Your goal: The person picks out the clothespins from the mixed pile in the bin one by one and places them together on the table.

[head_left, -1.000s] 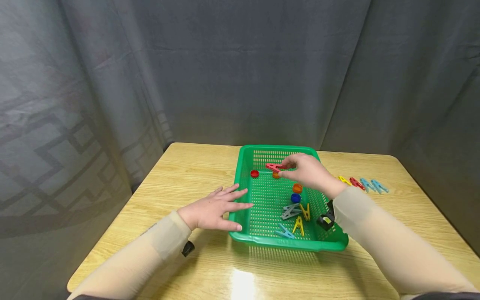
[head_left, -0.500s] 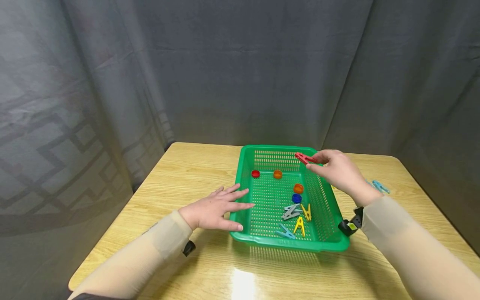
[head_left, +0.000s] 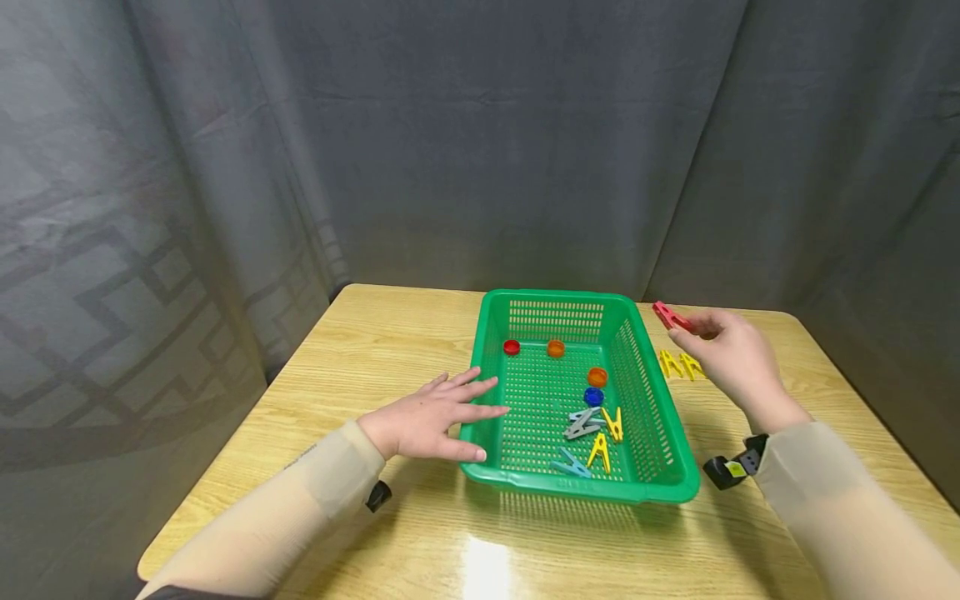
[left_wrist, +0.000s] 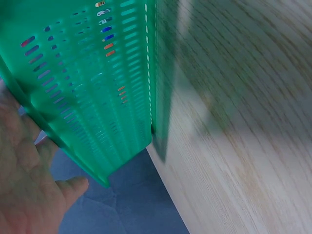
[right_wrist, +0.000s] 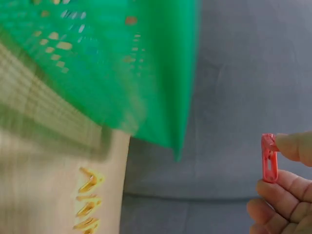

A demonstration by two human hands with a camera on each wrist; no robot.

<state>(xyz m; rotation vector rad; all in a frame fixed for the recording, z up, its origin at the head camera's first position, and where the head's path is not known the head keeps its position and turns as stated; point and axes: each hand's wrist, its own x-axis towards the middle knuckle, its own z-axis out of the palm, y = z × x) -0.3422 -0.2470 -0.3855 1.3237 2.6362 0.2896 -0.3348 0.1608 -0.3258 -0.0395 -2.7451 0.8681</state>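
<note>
Grey curtains (head_left: 480, 150), perhaps faintly patterned, hang behind the wooden table (head_left: 397, 337).

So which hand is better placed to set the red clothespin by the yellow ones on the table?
The right hand, most likely: it pinches the red clothespin near those yellow clothespins. The left hand lies spread at the left rim of the green basket, opposite them.

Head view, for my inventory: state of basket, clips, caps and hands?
Green basket: upright on the table.
Red clip: held above the table.
Right hand: pinching the red clip.
Left hand: spread at the basket's rim.
Yellow clips outside: lying on the table.
Clips inside: some overlapping.
Caps: in the basket.
</note>
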